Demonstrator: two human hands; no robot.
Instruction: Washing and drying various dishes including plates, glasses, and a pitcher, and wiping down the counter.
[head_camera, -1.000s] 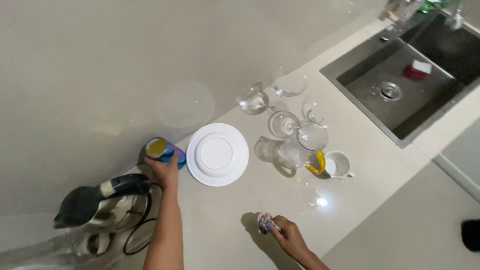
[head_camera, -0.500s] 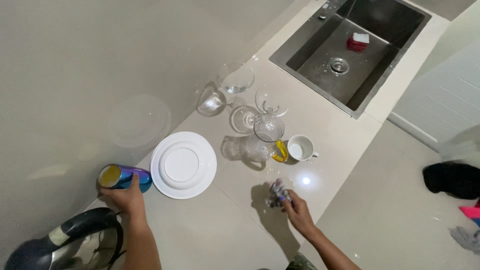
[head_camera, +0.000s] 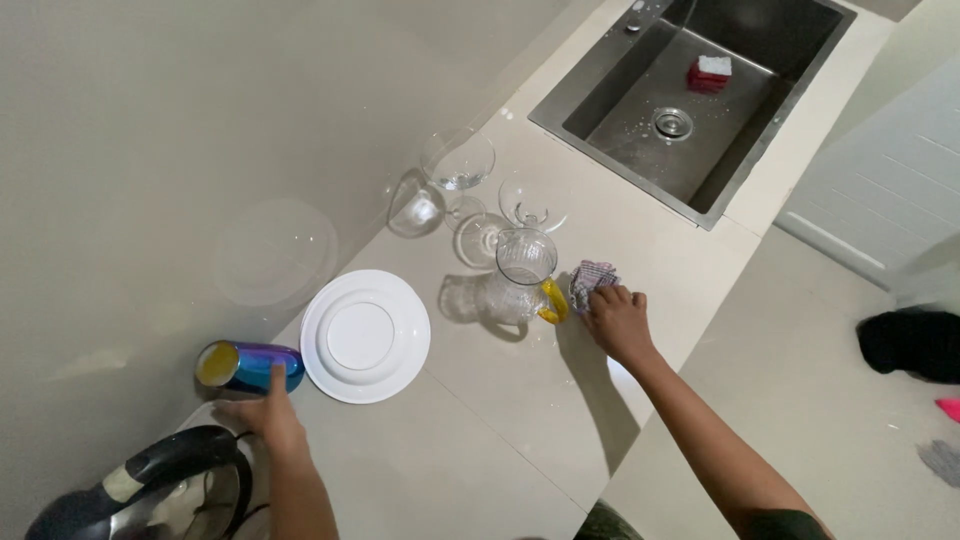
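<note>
The right hand (head_camera: 618, 320) pressed a crumpled checked cloth (head_camera: 592, 278) to the counter (head_camera: 480, 440), fingers bunched over its near edge, just right of the clear jug (head_camera: 520, 282). Half a second before, hand and cloth lay nearer the counter's front edge. Left of the jug, beyond the white plate (head_camera: 365, 336), the left hand (head_camera: 262, 415) touched a blue tumbler (head_camera: 248, 367) lying on its side — one finger extended onto it, the others hidden. The mug was hidden behind the jug.

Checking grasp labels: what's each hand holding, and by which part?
Right hand grips a crumpled cloth at its near edge. Left hand only touches the blue cup's side.
</note>
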